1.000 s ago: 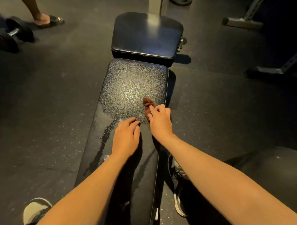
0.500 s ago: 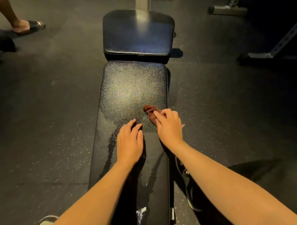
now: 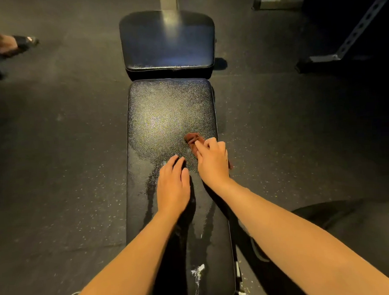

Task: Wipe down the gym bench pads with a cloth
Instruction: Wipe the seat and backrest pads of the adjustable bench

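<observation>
Brown cloth (image 3: 192, 139) under right hand (image 3: 212, 161); left hand (image 3: 173, 187) flat beside.

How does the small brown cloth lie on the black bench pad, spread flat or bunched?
Bunched. The small brown cloth shows as a crumpled lump on the long black bench pad; the right hand grips it.

Light: dim, warm.
Glare: speckled sheen on the long bench pad (image 3: 166, 117), toward 12 o'clock.
Shadows: black beneath the left forearm (image 3: 137, 248).
Edges: 2 o'clock corner nearly black; wide-angle stretch.
</observation>
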